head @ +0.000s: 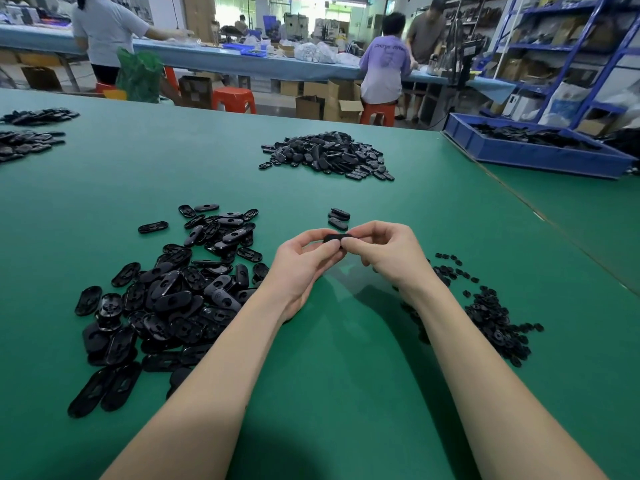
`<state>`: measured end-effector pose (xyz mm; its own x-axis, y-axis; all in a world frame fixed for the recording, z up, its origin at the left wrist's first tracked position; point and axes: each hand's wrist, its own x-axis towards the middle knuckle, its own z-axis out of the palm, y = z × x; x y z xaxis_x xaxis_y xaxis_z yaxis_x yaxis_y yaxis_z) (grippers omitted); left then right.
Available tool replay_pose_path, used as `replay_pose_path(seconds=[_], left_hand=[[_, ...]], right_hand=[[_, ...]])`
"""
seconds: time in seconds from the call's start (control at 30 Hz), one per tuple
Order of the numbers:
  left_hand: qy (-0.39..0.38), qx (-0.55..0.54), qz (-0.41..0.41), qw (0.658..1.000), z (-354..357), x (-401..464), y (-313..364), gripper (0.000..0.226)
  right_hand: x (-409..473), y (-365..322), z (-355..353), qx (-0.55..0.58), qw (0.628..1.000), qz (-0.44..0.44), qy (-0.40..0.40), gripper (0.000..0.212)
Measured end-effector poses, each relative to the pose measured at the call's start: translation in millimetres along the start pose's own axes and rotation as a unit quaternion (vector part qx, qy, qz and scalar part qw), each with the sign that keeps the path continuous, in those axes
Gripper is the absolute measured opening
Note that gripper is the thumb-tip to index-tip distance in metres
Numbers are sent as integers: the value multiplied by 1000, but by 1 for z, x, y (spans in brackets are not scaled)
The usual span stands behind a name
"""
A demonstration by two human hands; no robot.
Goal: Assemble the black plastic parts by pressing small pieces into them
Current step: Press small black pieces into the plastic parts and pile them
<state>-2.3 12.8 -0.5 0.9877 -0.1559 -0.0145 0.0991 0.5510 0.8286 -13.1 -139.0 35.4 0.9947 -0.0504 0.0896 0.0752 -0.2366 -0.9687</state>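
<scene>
While both hands meet at the centre of the frame above the green counter (346,358), the left hand (301,261) and right hand (384,251) each pinch one black oval part (335,238) between curled fingers and thumb, one hand at either end; a loose heap of black shells (166,296) lies at lower left; small black pieces (491,317) scatter at lower right beside the right forearm; three stacked parts (338,218) sit just above the hands; a larger pile (329,155) rests at upper centre; a blue bin (533,152) stands at upper right.
</scene>
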Motion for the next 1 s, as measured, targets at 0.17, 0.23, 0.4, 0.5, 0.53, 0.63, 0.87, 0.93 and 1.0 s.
replay_pose_path(seconds=[0.17, 0.23, 0.4, 0.5, 0.53, 0.63, 0.87, 0.93, 1.0], left_hand=[[-5, 8, -4, 1000, 1, -1, 0, 12], [-6, 20, -3, 1000, 2, -2, 0, 13], [6, 67, 3, 998, 3, -3, -2, 14], [23, 97, -1, 995, 4, -2, -2, 14], [28, 106, -3, 994, 5, -2, -2, 14], [39, 124, -3, 991, 7, -1, -2, 13], [14, 232, 44, 972, 5, -5, 0, 18], [7, 359, 90, 929, 3, -4, 4, 19], [17, 446, 133, 885, 1, -1, 7, 17]], right_hand=[[2, 1, 0, -4, 1000, 5, 1, 13], [2, 1, -2, -18, 1000, 0, 1, 15], [2, 6, 1, -46, 999, 0, 10, 16], [1, 9, 1, -62, 998, -1, 19, 16], [1, 10, 1, -68, 997, -3, 22, 16], [1, 13, 3, -85, 996, -16, 34, 17], [2, 10, -9, 12, 999, 27, 14, 10], [3, 9, -15, 37, 998, 49, 27, 7], [5, 10, -18, 25, 998, 54, 23, 6]])
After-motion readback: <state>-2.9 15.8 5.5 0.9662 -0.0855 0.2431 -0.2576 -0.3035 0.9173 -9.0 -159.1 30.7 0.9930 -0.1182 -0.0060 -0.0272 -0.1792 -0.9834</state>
